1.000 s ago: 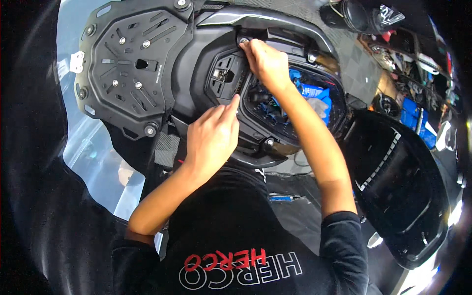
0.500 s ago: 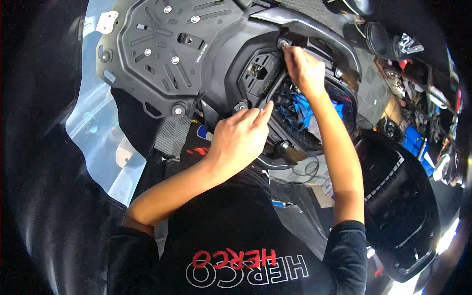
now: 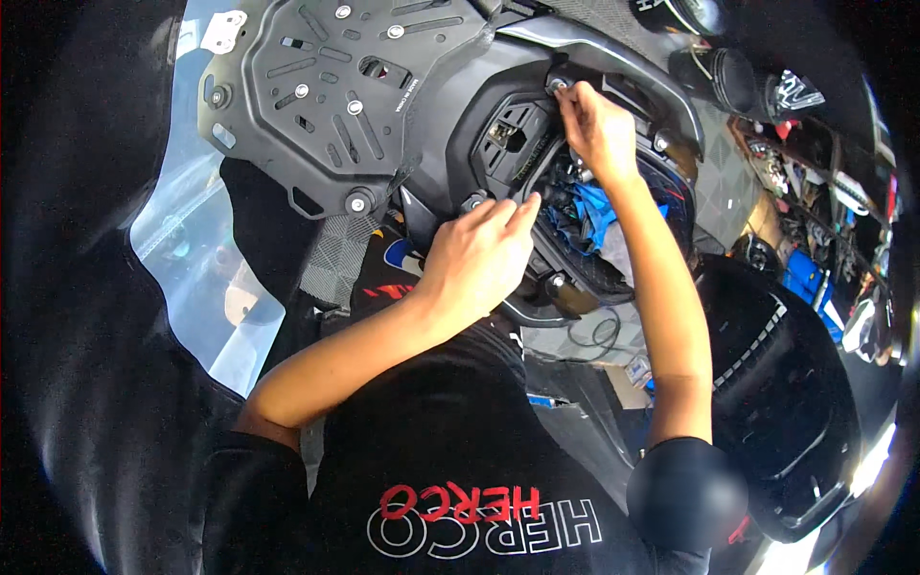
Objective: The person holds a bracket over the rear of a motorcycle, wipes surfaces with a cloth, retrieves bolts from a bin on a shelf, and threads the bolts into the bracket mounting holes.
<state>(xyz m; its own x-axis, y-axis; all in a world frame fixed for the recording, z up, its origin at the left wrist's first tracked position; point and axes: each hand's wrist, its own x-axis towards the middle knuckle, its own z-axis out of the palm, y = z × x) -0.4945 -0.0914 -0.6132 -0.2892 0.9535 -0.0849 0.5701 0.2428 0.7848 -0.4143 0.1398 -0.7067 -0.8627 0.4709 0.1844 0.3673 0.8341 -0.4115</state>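
Note:
Before me is the black rear body of a motorcycle or scooter, with an open storage compartment holding a crumpled blue plastic bag or cloth. My right hand reaches over the opening, its thumb and fingers pinched beside a bolt mount at the far rim. Whatever is between those fingertips is hidden. My left hand lies at the near rim, by another bolt mount. Its index finger stretches over the compartment edge; the other fingers are bent, their tips partly hidden.
A slotted black metal rack plate with bolts sits at the upper left, above a clear plastic sheet. On the right stands a glossy black panel. Farther off are cluttered shelves and a blue object.
The rack plate and body have shifted slightly rightward in the view. Both hands stay beside the same bolt mounts, with small finger movements.

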